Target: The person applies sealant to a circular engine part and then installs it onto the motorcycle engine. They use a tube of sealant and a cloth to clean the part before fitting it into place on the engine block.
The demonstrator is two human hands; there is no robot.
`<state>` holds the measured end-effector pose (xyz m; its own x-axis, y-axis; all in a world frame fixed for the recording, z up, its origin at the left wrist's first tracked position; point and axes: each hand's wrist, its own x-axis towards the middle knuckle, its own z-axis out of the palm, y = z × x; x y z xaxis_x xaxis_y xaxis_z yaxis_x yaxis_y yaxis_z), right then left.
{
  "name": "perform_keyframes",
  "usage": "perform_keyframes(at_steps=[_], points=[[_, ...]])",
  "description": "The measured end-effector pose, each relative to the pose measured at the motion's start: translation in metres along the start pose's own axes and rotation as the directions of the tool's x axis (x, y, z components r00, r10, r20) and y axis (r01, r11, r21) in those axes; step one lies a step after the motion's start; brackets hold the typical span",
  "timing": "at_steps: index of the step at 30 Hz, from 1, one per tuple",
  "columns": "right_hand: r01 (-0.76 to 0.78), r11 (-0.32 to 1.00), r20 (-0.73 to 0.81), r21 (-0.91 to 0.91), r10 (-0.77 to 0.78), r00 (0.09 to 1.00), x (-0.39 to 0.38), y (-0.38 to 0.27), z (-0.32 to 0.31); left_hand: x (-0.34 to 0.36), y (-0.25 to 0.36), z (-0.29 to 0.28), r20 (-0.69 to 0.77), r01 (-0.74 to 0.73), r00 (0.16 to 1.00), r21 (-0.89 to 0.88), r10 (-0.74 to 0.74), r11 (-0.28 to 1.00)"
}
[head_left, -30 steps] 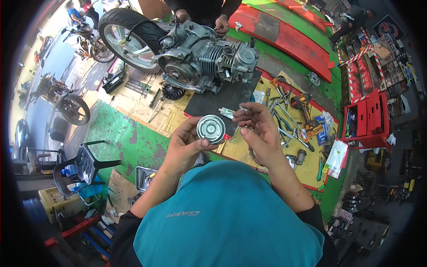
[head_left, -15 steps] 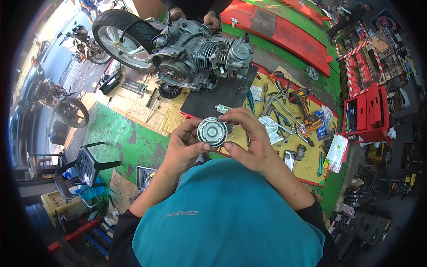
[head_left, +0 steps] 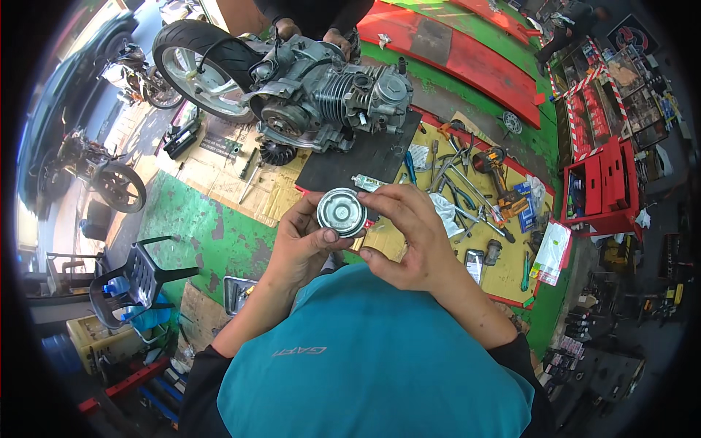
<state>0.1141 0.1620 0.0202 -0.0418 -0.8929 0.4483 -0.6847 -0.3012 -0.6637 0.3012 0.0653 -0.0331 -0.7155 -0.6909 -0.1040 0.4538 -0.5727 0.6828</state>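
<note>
A round silver metal part (head_left: 342, 213) with concentric rings on its face is held up in front of my chest, its face tilted toward me. My left hand (head_left: 299, 241) grips it, thumb at the lower rim and fingers round the left side. On the right, my right hand (head_left: 410, 237) has its index fingertip against the upper right rim, while its thumb stands apart below. Its other fingers are partly hidden. Just beyond the part lies a small tube (head_left: 369, 182) on a black mat (head_left: 328, 169).
Ahead stands a scooter engine (head_left: 328, 91) with a wheel (head_left: 208, 69); another person's hands (head_left: 336, 40) are behind it. To the right, a yellow work surface (head_left: 504, 270) bears pliers, a cordless drill (head_left: 496, 175) and a phone (head_left: 474, 264). A chair (head_left: 146, 277) stands left, a red cabinet (head_left: 602, 186) right.
My right thumb has come away from the round part's rim. The part has shifted slightly left and up in my left hand. A dark vehicle has appeared at the upper left.
</note>
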Motion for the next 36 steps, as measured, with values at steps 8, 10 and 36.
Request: perform_keyframes(at_steps=[8, 10, 36], points=[[0.083, 0.969, 0.062, -0.234, -0.07, 0.996, -0.006, -0.01, -0.01, 0.003, -0.001, -0.005, -0.012, -0.045, 0.999, -0.02, 0.045, 0.999], [0.098, 0.968, 0.084, -0.229, -0.081, 0.993, -0.006, -0.012, -0.015, 0.005, -0.002, -0.003, -0.031, -0.081, 0.996, 0.016, 0.081, 0.997], [-0.01, 0.999, 0.09, -0.036, 0.013, 0.996, -0.015, -0.021, 0.004, 0.005, -0.011, 0.006, -0.064, -0.207, 0.977, -0.059, 0.203, 0.977]])
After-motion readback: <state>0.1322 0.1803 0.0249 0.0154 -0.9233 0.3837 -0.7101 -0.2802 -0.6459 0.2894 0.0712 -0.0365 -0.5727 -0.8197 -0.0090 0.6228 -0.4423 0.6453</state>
